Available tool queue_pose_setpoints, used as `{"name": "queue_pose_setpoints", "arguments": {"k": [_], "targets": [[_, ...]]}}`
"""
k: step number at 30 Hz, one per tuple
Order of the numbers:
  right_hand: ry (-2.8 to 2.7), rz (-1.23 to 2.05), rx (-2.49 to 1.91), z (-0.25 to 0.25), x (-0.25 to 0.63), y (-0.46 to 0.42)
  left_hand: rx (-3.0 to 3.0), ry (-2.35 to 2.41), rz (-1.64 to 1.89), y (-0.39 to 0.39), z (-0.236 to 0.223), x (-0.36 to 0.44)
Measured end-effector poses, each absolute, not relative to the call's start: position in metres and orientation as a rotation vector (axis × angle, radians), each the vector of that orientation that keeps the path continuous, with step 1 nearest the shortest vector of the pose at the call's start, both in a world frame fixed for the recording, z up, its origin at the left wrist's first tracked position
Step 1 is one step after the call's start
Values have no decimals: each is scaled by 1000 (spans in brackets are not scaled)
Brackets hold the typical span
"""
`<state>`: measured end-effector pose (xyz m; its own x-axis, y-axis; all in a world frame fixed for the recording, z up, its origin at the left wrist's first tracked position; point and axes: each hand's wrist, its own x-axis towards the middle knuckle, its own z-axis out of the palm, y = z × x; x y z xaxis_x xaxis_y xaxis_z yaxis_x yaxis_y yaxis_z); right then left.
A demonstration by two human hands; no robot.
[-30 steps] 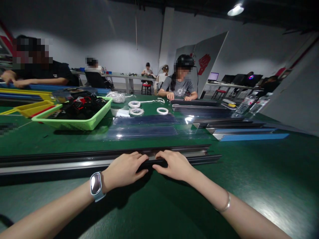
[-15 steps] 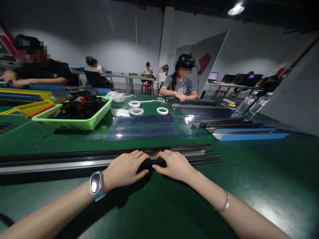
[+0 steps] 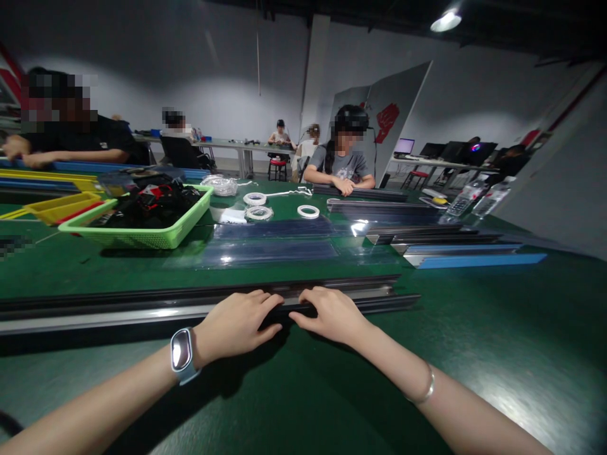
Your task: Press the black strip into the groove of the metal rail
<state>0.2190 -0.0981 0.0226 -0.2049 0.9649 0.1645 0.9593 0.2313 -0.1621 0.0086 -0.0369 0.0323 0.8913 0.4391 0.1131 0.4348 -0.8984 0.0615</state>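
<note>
Grips the black channel (image 3: 142, 313) on the green table (image 3: 351, 398) by its near wall, with left hand (image 3: 241, 321) and right hand (image 3: 334, 315) curled over it. Faces clear strips (image 3: 279, 253) beyond that channel, a green basket (image 3: 156, 238) farther left, a blue profile (image 3: 484, 260) past its right end.

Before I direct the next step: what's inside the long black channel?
In the long black channel, a shiny pale inner face shows beside the left hand, and again toward the right end, past the right hand. The stretch behind them is covered; its contents cannot be seen.
</note>
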Motion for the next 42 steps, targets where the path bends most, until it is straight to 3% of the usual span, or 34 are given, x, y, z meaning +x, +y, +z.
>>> {"name": "queue_pose_setpoints", "arguments": {"k": [42], "targets": [[-2287,153,-1763,28,219,-100,2990,706,158,-37,35,8]]}}
